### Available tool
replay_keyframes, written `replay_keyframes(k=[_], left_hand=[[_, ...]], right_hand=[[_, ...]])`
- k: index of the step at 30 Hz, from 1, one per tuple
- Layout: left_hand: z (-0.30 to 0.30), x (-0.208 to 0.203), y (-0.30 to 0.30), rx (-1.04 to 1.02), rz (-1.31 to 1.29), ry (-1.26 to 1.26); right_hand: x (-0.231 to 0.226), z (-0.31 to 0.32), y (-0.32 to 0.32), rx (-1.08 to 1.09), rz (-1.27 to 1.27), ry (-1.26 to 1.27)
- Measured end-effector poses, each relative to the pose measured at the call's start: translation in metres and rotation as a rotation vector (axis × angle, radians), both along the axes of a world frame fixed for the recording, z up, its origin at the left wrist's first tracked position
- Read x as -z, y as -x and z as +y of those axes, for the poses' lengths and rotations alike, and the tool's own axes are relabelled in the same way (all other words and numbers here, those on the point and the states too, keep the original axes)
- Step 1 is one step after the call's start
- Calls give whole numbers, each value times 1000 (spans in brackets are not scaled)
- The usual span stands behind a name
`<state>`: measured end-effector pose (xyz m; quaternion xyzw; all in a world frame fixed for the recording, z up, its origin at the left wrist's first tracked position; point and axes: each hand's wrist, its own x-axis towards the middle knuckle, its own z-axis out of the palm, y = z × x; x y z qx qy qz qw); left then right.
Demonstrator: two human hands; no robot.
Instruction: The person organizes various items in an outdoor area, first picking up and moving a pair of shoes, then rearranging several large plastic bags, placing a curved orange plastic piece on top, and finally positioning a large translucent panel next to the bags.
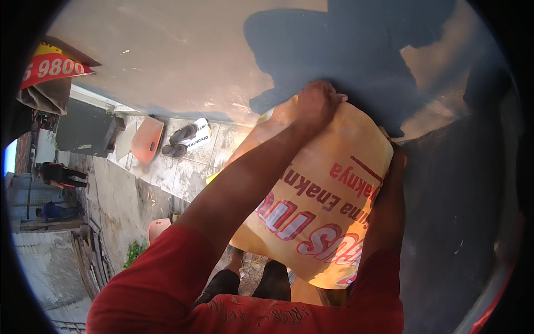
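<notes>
A yellow printed banner [311,183] with red and brown lettering hangs in front of me, its lettering upside down in the head view. My left hand [321,103] is closed at its far edge, with the fingers bunched against the smooth tan wall [183,50]. At the banner's right edge, my right hand [397,158] grips the sheet; its fingers are partly hidden. The near part of the banner bows down between my forearms, and its lower edge hangs close to my body.
Dark sandals [181,140] and a white printed sign [199,135] lie beside an orange plastic seat [148,139] on pale tiles. A dark panel [450,222] stands at right. Far left are two people [61,174], stacked planks [92,253] and a red-and-yellow banner [55,65].
</notes>
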<state>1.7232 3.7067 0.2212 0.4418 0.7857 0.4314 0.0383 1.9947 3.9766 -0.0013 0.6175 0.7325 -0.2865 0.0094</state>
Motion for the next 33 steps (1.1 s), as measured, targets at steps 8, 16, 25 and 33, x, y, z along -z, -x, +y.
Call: replay_keyframes(k=[8,16,25,33], left_hand=[[-30,69,34,-284,-287,416],[-37,74,53,-293,-350,390],[-204,89,-15,-31,-1049,35],[-293,113,43,-222,-545,485]], right_hand=[[-141,-256,5,-227,1173,-117],[-44,-275,-37,-189,541,-191],[98,-311,-117,-86,466,57],[24,-286,-157,-77,378,271]])
